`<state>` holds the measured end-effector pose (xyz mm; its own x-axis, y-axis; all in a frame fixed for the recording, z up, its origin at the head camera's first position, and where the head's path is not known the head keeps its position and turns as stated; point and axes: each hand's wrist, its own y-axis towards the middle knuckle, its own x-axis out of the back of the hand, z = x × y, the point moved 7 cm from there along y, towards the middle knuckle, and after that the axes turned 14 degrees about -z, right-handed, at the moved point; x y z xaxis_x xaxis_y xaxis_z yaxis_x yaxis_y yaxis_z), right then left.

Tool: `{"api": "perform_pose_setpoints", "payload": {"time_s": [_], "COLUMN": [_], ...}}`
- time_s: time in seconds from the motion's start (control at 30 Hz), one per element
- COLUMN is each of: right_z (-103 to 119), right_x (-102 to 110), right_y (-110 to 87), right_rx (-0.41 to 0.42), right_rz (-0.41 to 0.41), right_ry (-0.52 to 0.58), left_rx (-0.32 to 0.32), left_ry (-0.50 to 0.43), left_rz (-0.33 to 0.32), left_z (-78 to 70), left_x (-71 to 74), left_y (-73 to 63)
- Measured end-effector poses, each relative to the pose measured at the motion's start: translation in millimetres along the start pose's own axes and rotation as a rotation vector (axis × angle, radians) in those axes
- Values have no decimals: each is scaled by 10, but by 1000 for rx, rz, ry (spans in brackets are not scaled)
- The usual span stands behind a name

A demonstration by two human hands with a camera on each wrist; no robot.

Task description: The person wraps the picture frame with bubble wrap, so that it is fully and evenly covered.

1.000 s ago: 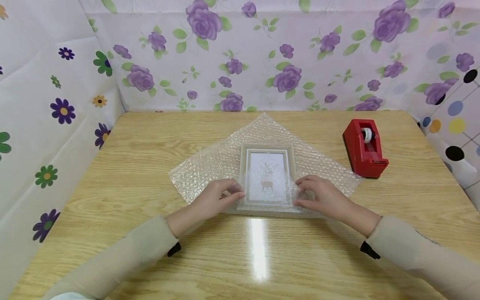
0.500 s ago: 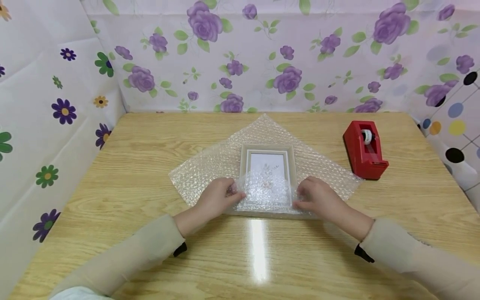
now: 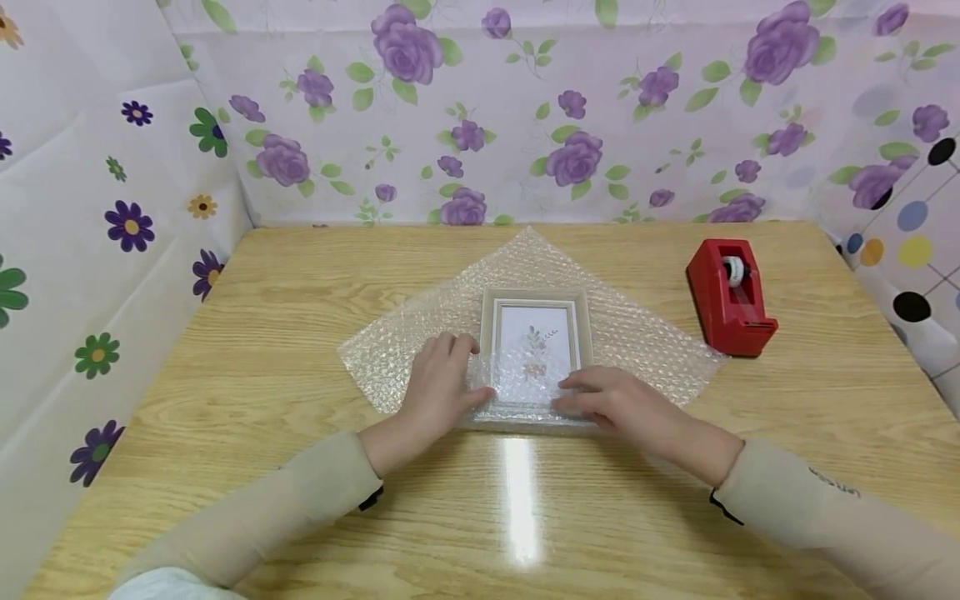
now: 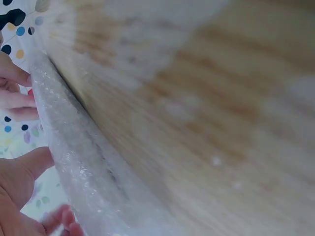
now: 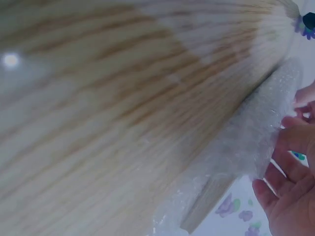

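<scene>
A picture frame (image 3: 531, 298) with a pale border and a plant print lies on a diamond-laid sheet of bubble wrap (image 3: 405, 350). The near corner of the wrap is folded over the frame's lower part. My left hand (image 3: 438, 385) rests at the frame's left side, thumb on the folded wrap, fingers spread along the edge. With extended fingers, my right hand (image 3: 630, 410) touches the fold near the frame's lower right corner. In the left wrist view the wrapped near edge (image 4: 74, 142) shows by my thumb; in the right wrist view a bare frame corner (image 5: 209, 204) sticks out.
A red tape dispenser (image 3: 729, 300) with a roll of tape stands to the right, close by the wrap's right corner. The wooden table (image 3: 300, 267) meets a flowered cloth (image 3: 510, 125) at the back, with patterned cloths on both sides.
Both hands have loosened their pinch on the folded wrap. The left hand's fingers have spread forward along the frame's edge, and the right hand has moved left onto the fold.
</scene>
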<state>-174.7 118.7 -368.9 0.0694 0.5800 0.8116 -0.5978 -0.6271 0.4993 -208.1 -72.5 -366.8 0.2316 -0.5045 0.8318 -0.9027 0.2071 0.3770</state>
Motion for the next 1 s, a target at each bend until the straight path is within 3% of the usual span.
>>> {"api": "perform_pose_setpoints", "payload": {"time_s": [0.23, 0.4, 0.57, 0.67, 0.83, 1.0], "right_z": [-4, -10, -59, -87, -184, -444], "right_x": [-71, -91, -58, -50, -56, 51], "right_y": [-5, 16, 40, 85, 252, 459], "right_rx": [12, -18, -70, -68, -147, -277], "right_rz": [111, 138, 196, 265, 371, 305], "right_ry": [-6, 4, 32, 78, 211, 165], "left_rx": [-302, -474, -505, -495, -450, -450], "left_ry": [-83, -53, 52, 55, 61, 64], "left_rz": [35, 148, 331, 393, 431, 438], "left_z": [-280, -441, -454, -444, -393, -395], "left_x": [-49, -113, -193, -213, -222, -220], "left_y": [-87, -310, -428, -457, -480, -481]}}
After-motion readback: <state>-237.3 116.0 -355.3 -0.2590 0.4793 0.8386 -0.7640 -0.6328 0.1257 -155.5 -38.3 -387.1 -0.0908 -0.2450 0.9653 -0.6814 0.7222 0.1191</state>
